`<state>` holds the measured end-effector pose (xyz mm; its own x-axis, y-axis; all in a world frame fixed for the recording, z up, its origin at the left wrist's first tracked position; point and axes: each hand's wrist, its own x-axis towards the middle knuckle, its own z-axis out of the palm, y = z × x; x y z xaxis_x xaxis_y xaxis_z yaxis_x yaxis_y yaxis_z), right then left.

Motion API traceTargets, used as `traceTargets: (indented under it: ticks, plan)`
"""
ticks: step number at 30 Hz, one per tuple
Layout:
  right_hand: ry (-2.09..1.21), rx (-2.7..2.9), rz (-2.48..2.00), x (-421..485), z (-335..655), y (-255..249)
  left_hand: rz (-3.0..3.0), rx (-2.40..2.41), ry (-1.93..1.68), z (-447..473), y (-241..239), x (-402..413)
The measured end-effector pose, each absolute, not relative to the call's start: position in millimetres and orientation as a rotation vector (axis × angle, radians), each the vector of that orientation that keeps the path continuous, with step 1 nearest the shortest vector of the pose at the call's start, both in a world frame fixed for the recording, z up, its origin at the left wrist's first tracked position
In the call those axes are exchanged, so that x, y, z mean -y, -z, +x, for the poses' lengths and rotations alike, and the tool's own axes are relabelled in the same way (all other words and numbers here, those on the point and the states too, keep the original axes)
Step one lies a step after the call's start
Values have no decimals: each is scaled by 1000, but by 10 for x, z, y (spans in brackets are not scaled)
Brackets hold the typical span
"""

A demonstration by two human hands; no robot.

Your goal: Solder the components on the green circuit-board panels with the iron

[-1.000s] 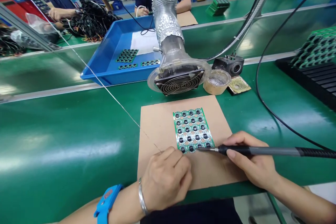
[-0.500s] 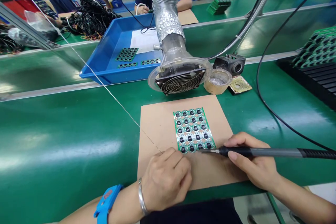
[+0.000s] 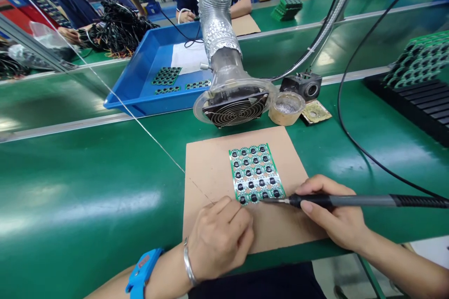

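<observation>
A green circuit board panel [image 3: 249, 174] with rows of round black parts lies flat on a cardboard sheet [image 3: 205, 163]. My right hand [image 3: 338, 219] grips a soldering iron [image 3: 368, 201] like a pen, its tip at the panel's near edge by the bottom row. Closed in a pinch, my left hand [image 3: 220, 236] is at the panel's near left corner. A thin solder wire [image 3: 147, 127] slants down from the upper left into its fingers. The fingertips and the wire's end are hidden behind that hand.
A fume extractor [image 3: 238, 107] hangs just beyond the cardboard. Behind are a blue tray [image 3: 122, 96] with boards, a round tub [image 3: 286, 110] and an iron holder [image 3: 305, 85]. Stacked boards [image 3: 417, 63] stand on the right; a black cable [image 3: 345, 126] loops nearby. Co-workers sit opposite.
The whole view has shifted slightly left. The iron's tip has crept a little leftward along the panel's near edge. My left hand keeps its pinch in nearly the same place.
</observation>
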<state>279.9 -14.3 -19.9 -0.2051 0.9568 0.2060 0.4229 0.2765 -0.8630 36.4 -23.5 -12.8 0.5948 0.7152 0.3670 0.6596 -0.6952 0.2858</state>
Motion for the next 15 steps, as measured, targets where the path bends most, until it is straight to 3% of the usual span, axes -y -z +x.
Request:
traceTargets:
  ticks: [15]
  plan:
    - [-1069, 1379, -1249, 203, 2946, 237, 2698, -1170, -682, 301, -8, 182]
